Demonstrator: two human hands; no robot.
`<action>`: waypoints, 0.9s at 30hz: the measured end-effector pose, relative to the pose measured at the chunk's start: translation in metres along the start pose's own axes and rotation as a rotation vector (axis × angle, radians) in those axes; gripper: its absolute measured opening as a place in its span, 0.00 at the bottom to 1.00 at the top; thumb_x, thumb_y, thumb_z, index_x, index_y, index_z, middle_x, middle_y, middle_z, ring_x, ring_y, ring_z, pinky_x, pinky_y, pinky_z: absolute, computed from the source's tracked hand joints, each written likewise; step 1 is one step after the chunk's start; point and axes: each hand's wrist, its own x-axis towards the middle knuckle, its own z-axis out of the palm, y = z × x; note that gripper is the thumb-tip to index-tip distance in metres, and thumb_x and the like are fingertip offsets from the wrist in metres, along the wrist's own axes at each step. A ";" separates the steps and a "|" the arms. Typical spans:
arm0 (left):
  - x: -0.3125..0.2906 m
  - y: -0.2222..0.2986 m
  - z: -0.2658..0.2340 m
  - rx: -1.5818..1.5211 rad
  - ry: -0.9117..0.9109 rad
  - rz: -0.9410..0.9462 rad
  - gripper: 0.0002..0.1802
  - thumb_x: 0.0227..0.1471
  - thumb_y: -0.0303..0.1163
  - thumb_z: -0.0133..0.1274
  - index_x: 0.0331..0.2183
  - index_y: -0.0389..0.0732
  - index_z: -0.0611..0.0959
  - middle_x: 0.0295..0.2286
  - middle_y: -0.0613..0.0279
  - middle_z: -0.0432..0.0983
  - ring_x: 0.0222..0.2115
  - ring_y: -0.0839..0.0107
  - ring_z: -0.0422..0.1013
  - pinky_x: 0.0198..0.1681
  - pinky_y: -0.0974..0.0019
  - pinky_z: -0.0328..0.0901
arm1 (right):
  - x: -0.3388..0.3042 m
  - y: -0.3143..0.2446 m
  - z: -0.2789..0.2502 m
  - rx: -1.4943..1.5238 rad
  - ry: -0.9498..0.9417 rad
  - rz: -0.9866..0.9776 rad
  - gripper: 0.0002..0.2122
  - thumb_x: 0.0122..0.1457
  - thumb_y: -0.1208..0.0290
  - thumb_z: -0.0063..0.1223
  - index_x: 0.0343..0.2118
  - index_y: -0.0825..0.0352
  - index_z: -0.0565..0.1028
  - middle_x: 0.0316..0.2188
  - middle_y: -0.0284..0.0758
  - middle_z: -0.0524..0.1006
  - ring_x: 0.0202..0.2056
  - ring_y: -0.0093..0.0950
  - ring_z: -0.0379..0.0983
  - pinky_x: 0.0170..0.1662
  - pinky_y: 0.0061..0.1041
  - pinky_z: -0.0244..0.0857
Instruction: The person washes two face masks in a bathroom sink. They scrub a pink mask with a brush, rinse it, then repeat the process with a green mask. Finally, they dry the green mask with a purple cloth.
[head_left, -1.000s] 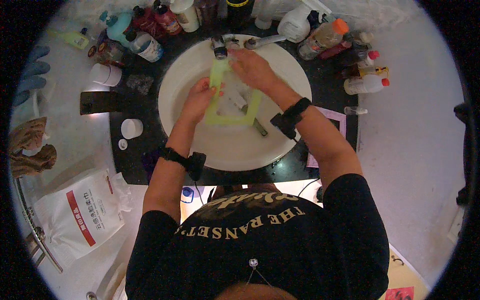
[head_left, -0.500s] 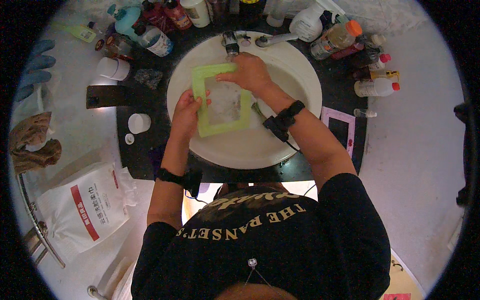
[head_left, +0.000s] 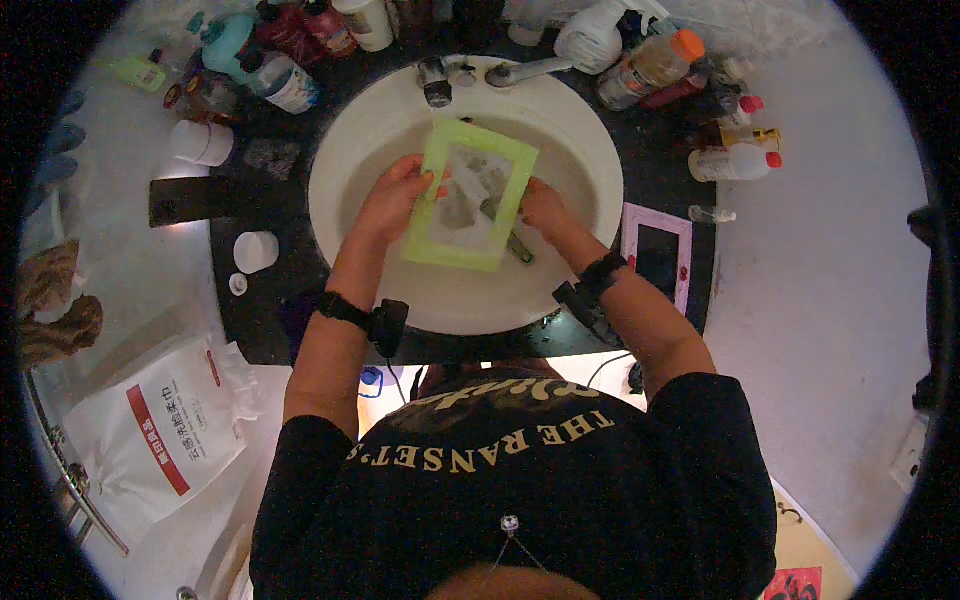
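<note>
A light green picture frame [head_left: 428,230] is tilted over the white sink basin [head_left: 350,120], its top edge just below the faucet [head_left: 435,85]. My left hand [head_left: 395,197] grips its left side, with fingertips showing inside the opening. My right hand [head_left: 547,212] is closed at its right edge, fingers partly hidden there. Through the opening and below the frame, a brush-like tool with a green end [head_left: 520,248] shows in the basin. A pink picture frame [head_left: 684,240] lies on the black counter to the right.
Several bottles stand around the back of the counter, among them an orange-capped bottle [head_left: 645,75] and a white spray bottle [head_left: 590,42]. White jars [head_left: 256,251] and a dark rectangular object [head_left: 190,202] are on the left. A white tissue bag [head_left: 165,425] hangs at lower left.
My right hand has moved from the frame's top edge down to its right edge. The green frame has shifted right and tilted clockwise. My left hand has moved slightly up and right.
</note>
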 end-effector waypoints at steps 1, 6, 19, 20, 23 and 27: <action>0.003 0.001 0.000 0.028 -0.010 0.016 0.16 0.58 0.24 0.44 0.50 0.35 0.70 0.44 0.55 0.75 0.39 0.67 0.73 0.46 0.65 0.68 | 0.001 0.015 0.009 -0.217 -0.019 -0.079 0.26 0.60 0.56 0.46 0.55 0.69 0.64 0.46 0.43 0.74 0.42 0.38 0.74 0.47 0.34 0.67; 0.001 0.006 -0.004 0.045 0.010 0.008 0.16 0.58 0.24 0.44 0.49 0.36 0.71 0.44 0.57 0.75 0.39 0.67 0.73 0.45 0.64 0.68 | 0.003 0.045 0.060 -0.533 0.205 -0.787 0.25 0.55 0.60 0.53 0.54 0.66 0.67 0.48 0.46 0.73 0.49 0.46 0.70 0.50 0.39 0.67; -0.003 -0.003 -0.021 0.001 0.054 -0.009 0.17 0.58 0.23 0.44 0.50 0.35 0.70 0.43 0.56 0.75 0.40 0.66 0.73 0.45 0.64 0.67 | -0.116 0.008 -0.015 0.207 0.234 0.006 0.24 0.60 0.64 0.53 0.56 0.69 0.65 0.32 0.39 0.74 0.30 0.26 0.72 0.29 0.26 0.69; 0.000 -0.007 -0.018 0.010 0.045 -0.014 0.17 0.57 0.23 0.44 0.50 0.35 0.70 0.43 0.56 0.75 0.40 0.66 0.73 0.45 0.64 0.67 | -0.128 -0.001 -0.016 0.330 0.306 -0.076 0.24 0.60 0.65 0.53 0.56 0.70 0.65 0.31 0.37 0.73 0.30 0.23 0.71 0.28 0.23 0.69; 0.003 -0.012 -0.009 0.025 -0.039 0.002 0.17 0.57 0.23 0.46 0.50 0.35 0.71 0.43 0.57 0.76 0.39 0.67 0.73 0.45 0.65 0.67 | -0.138 -0.040 -0.021 0.323 0.246 -0.192 0.23 0.62 0.66 0.50 0.58 0.70 0.63 0.31 0.35 0.74 0.29 0.21 0.71 0.29 0.22 0.68; 0.001 -0.009 0.009 0.048 -0.037 0.008 0.17 0.58 0.25 0.47 0.50 0.36 0.73 0.41 0.59 0.76 0.39 0.70 0.73 0.44 0.66 0.67 | -0.115 -0.079 -0.012 0.000 0.315 -0.344 0.23 0.62 0.67 0.49 0.58 0.69 0.62 0.30 0.41 0.75 0.27 0.28 0.73 0.30 0.27 0.69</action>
